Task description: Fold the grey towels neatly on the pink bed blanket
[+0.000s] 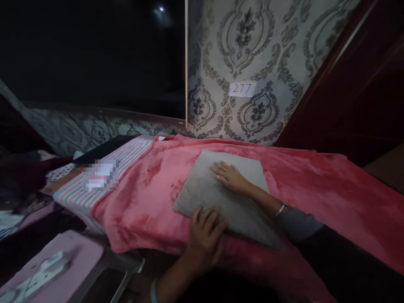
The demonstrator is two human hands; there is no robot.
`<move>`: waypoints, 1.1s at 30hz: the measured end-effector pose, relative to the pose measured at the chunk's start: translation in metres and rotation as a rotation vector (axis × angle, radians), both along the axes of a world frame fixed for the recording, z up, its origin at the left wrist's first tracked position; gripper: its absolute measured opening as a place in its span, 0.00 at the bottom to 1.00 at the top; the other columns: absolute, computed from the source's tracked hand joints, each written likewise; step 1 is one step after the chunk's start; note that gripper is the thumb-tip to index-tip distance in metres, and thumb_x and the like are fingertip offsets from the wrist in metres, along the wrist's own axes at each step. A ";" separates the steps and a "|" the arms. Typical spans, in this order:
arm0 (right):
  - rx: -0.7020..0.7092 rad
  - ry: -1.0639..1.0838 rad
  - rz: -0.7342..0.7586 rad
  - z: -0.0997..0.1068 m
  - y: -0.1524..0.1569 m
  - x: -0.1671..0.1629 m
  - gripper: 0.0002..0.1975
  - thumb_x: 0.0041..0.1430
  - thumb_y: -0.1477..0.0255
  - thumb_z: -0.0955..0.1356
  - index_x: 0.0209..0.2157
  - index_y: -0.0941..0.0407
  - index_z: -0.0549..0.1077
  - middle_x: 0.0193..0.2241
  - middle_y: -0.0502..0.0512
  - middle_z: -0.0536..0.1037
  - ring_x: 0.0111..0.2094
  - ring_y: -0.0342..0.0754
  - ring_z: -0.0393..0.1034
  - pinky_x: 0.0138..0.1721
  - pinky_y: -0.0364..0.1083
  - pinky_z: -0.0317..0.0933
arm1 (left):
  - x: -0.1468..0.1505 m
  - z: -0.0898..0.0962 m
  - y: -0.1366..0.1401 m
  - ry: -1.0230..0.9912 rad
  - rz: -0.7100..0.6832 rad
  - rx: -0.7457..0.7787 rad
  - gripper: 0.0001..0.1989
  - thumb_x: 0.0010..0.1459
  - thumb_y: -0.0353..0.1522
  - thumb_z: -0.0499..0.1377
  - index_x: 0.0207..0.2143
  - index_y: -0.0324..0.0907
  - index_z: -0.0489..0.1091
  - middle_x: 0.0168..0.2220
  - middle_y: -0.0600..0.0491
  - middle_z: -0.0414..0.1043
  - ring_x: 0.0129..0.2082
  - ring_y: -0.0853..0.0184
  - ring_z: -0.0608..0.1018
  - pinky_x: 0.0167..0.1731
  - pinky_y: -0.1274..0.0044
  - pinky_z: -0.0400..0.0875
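A grey, slightly fuzzy flat piece of cloth [192,189] lies spread on a pink-red plush blanket [142,210]. My right hand [232,177] rests palm down on the cloth's upper middle, its fingers stretched out and slightly blurred. At the near edge of the same cloth is my left hand [205,231], with bent, slightly parted fingers lying over the border. Its thumb side is dark and hard to make out. Bracelets show on both wrists.
A striped cloth [74,195] with a pixelated item [101,175] lies at left. A power strip [38,280] sits on a pink stool [85,248]. Behind are a large dark screen [94,54], patterned wallpaper [211,42] and a "277" label [242,89].
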State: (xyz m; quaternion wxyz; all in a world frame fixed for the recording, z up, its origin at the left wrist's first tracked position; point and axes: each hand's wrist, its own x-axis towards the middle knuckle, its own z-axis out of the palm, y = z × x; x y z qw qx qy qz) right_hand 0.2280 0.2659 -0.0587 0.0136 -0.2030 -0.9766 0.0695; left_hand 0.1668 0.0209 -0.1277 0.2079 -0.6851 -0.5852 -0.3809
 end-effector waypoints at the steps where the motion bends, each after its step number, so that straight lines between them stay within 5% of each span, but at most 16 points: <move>1: -0.024 0.011 0.114 0.000 -0.015 -0.003 0.26 0.73 0.62 0.54 0.69 0.46 0.54 0.71 0.52 0.44 0.71 0.57 0.34 0.66 0.67 0.38 | -0.006 0.002 -0.003 0.003 0.001 0.010 0.17 0.58 0.29 0.56 0.50 0.41 0.72 0.51 0.45 0.74 0.54 0.56 0.71 0.58 0.55 0.60; 5: -0.165 -0.005 0.479 -0.009 -0.063 -0.019 0.25 0.73 0.63 0.55 0.68 0.46 0.55 0.69 0.50 0.51 0.70 0.51 0.37 0.68 0.60 0.36 | -0.033 0.002 -0.014 0.053 0.059 -0.030 0.16 0.59 0.30 0.57 0.50 0.42 0.73 0.49 0.44 0.75 0.53 0.56 0.72 0.58 0.55 0.59; 8: -0.163 -0.011 0.549 -0.023 -0.069 -0.032 0.26 0.74 0.61 0.56 0.70 0.48 0.52 0.70 0.51 0.50 0.71 0.50 0.36 0.69 0.59 0.33 | -0.043 -0.005 -0.018 0.083 0.090 -0.068 0.17 0.59 0.30 0.57 0.51 0.43 0.73 0.51 0.44 0.74 0.53 0.55 0.71 0.57 0.57 0.62; 15: 0.063 -0.012 0.292 -0.032 -0.021 -0.073 0.29 0.72 0.55 0.56 0.70 0.49 0.52 0.70 0.56 0.47 0.70 0.55 0.39 0.67 0.61 0.38 | -0.042 -0.018 -0.014 0.055 0.113 -0.037 0.19 0.56 0.30 0.59 0.51 0.44 0.73 0.50 0.45 0.74 0.52 0.55 0.71 0.55 0.58 0.63; 22: 0.078 -0.125 -0.023 -0.015 0.009 -0.099 0.29 0.73 0.60 0.53 0.71 0.51 0.48 0.71 0.56 0.45 0.70 0.56 0.38 0.66 0.62 0.42 | -0.039 -0.018 -0.019 0.056 0.114 -0.043 0.22 0.53 0.31 0.60 0.52 0.44 0.72 0.51 0.45 0.73 0.52 0.54 0.71 0.55 0.57 0.64; 29: 0.130 -0.050 0.168 -0.037 0.005 -0.074 0.30 0.70 0.53 0.52 0.69 0.46 0.54 0.70 0.54 0.48 0.70 0.61 0.39 0.63 0.70 0.44 | -0.048 -0.002 -0.016 0.038 0.083 -0.221 0.20 0.57 0.37 0.59 0.52 0.45 0.71 0.51 0.46 0.73 0.47 0.59 0.73 0.47 0.64 0.68; 33: 0.129 -0.027 0.187 -0.056 0.018 -0.076 0.31 0.69 0.51 0.51 0.69 0.45 0.55 0.69 0.53 0.52 0.69 0.60 0.43 0.63 0.69 0.46 | -0.061 0.004 -0.014 0.091 0.136 -0.331 0.27 0.61 0.47 0.55 0.60 0.51 0.65 0.63 0.46 0.64 0.62 0.49 0.65 0.58 0.53 0.59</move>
